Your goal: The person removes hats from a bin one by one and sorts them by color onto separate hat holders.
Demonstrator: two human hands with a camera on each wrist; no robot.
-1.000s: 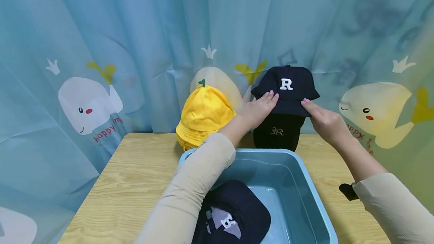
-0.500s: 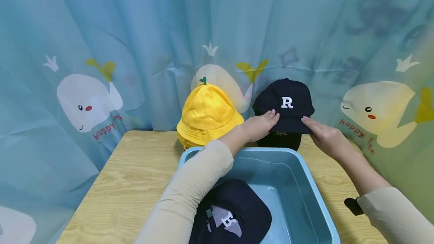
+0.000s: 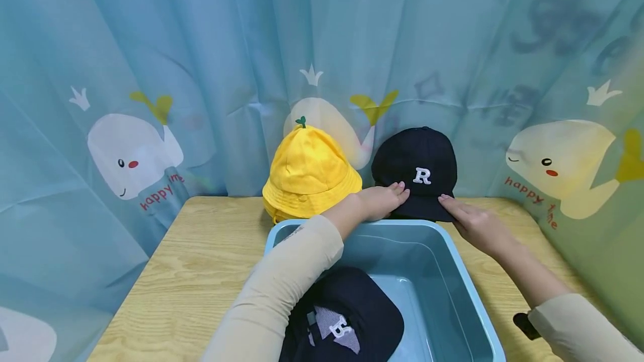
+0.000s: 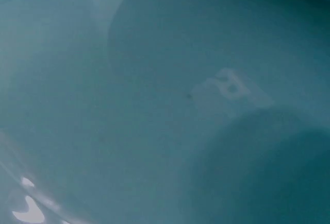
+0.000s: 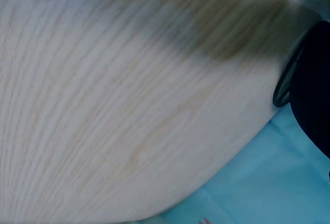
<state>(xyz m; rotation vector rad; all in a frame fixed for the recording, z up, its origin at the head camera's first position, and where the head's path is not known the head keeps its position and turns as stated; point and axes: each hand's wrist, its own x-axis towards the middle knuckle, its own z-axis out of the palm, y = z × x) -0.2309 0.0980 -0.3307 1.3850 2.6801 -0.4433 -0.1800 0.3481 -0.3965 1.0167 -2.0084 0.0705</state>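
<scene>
In the head view a black baseball cap (image 3: 415, 155) with a white R stands at the back of the table, covering another black cap. My left hand (image 3: 380, 201) holds its brim at the left side, fingertips on the fabric and thumb out of sight. At the brim's right corner my right hand (image 3: 475, 225) pinches with the thumb on top; the fingers underneath are hidden. Part of black headwear (image 5: 314, 85) shows at the right edge of the right wrist view. Left of the cap sits a yellow bucket hat (image 3: 309, 175) topped by a green sprout.
A blue plastic tub (image 3: 465, 272) stands in front of the caps, with my left forearm across it. Inside lies a dark hat (image 3: 374, 309) with a grey and white patch. The wooden table (image 3: 176, 272) meets a blue whale-print curtain (image 3: 226, 71) behind.
Both hands have lowered the R cap from above the other black cap down over it. That lower cap, visible earlier, is now covered.
</scene>
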